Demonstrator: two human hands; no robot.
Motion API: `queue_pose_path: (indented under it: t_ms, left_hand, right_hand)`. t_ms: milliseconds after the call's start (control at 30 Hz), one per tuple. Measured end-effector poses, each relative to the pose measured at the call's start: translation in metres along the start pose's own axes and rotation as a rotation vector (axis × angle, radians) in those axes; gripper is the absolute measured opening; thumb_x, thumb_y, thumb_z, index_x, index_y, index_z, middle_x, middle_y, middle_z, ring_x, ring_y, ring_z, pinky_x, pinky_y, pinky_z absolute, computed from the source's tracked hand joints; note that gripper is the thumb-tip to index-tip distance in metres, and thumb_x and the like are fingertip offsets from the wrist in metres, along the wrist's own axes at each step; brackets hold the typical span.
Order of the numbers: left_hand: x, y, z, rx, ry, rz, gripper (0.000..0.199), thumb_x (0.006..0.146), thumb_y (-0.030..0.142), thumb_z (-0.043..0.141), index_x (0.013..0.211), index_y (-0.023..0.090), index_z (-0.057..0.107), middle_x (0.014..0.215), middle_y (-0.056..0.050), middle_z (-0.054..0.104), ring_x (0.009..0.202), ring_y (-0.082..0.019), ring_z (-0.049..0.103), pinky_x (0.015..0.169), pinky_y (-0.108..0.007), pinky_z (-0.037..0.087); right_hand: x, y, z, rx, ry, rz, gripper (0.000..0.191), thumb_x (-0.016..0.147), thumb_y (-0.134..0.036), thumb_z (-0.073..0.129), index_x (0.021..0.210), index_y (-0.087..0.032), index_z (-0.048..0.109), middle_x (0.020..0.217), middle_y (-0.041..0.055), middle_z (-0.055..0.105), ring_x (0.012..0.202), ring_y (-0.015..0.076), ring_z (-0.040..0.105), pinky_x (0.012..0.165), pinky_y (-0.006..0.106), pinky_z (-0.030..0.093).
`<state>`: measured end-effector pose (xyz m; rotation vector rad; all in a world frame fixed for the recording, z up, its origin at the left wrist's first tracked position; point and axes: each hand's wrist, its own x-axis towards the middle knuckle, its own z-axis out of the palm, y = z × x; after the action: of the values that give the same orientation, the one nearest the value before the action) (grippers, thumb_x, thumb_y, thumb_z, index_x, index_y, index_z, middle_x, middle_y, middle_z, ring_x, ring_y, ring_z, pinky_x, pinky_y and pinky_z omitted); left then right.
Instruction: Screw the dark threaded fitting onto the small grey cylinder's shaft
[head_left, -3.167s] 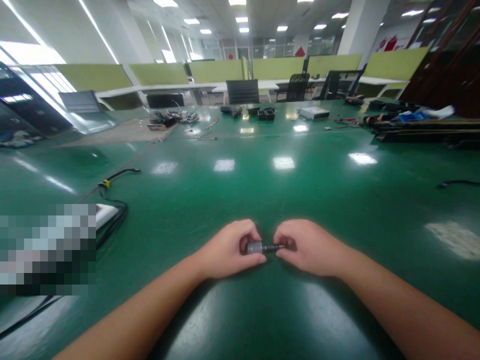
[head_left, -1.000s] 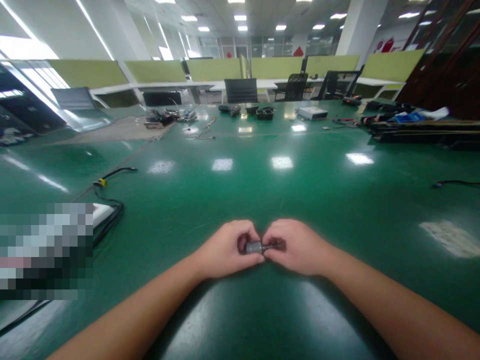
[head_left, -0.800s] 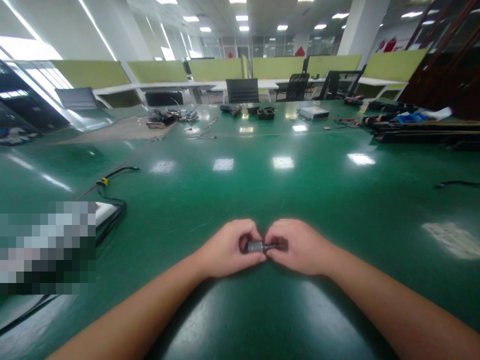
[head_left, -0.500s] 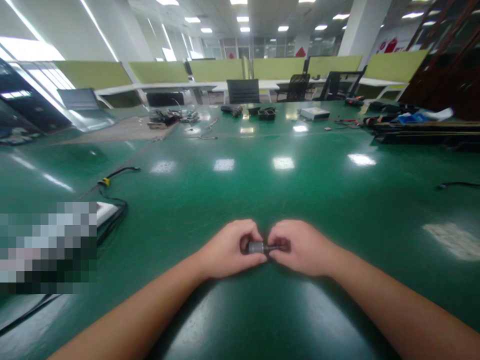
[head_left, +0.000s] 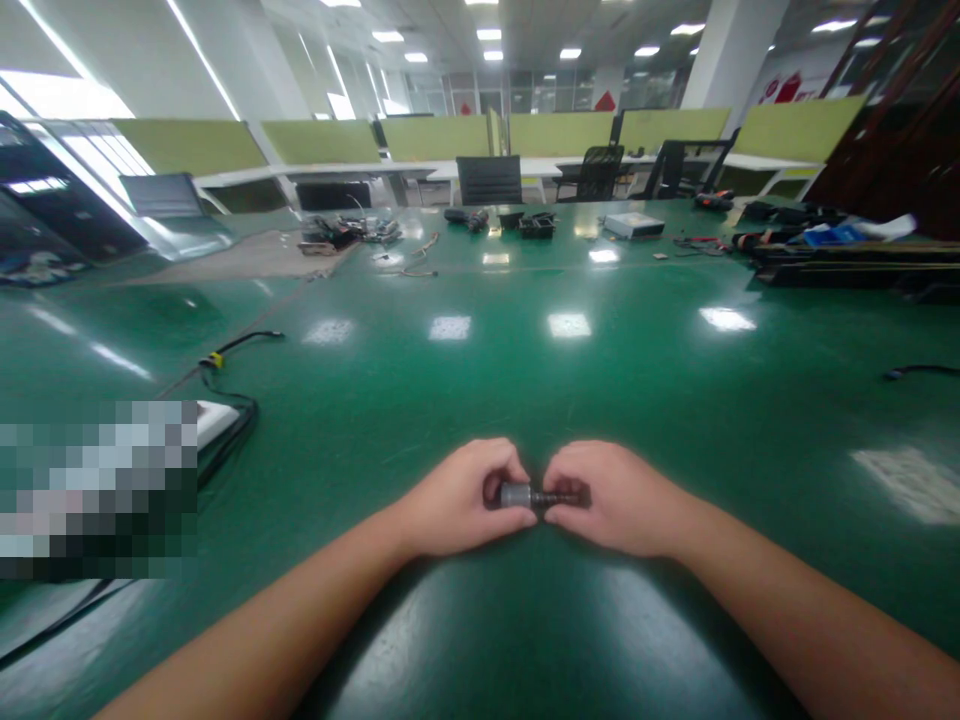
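Observation:
In the head view, my left hand [head_left: 466,500] is closed round a small grey metal cylinder [head_left: 517,496], thumb below and fingers above. A thin dark shaft [head_left: 555,498] with ridges sticks out of the cylinder's right end. My right hand [head_left: 611,498] curls its fingers about that shaft, thumb underneath. The part lies level between the hands, a narrow gap separating the fingertips. Both hands are just over the green table [head_left: 487,400]. The shaft's far end is hidden within my right hand.
At the left lies a blurred-out block with a white corner [head_left: 216,424], beside a black cable [head_left: 238,440]. Another cable [head_left: 922,371] is at the right edge. Along the far side are a silver box [head_left: 634,226], black parts [head_left: 537,226] and long dark bars [head_left: 847,268].
My right hand has shifted slightly right, so a little more of the shaft shows and the gap between the hands is wider. My left hand keeps its grip; the view has shifted slightly.

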<state>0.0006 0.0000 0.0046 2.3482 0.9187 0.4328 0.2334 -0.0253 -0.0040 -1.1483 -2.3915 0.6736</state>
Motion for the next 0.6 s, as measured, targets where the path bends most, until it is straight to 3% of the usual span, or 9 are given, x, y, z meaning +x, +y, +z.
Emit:
queue_pose_path:
  t_ms: [600]
  left_hand:
    - [0.0,-0.001,0.0,-0.006,-0.013,-0.023,0.026,0.08,0.037,0.077,0.086,0.017,0.062,0.075,0.002,0.057,0.065,-0.013,0.051,0.062,-0.025,0.037]
  right_hand:
    - [-0.005,0.004,-0.011,-0.02,-0.035,0.05,0.007,0.078,-0.015,0.071,0.082,-0.02,0.068,0.077,-0.0019,0.064,0.07,0.0125,0.053,0.066,0.025,0.036]
